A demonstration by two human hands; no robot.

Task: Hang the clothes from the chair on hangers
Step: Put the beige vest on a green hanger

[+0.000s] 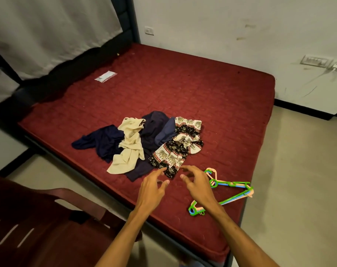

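Note:
A heap of clothes lies on the red mattress: a navy garment, a cream one, a dark navy piece and an elephant-print garment. A stack of green, blue and pink plastic hangers lies to the right of the heap near the mattress edge. My left hand and my right hand hover with loosely spread fingers just in front of the print garment's near corner, holding nothing. The right forearm crosses over part of the hangers.
A dark red plastic chair stands at the lower left beside the bed. A small clear packet lies far back on the mattress. Wall sockets with a plugged charger are on the right wall. Tiled floor runs right of the bed.

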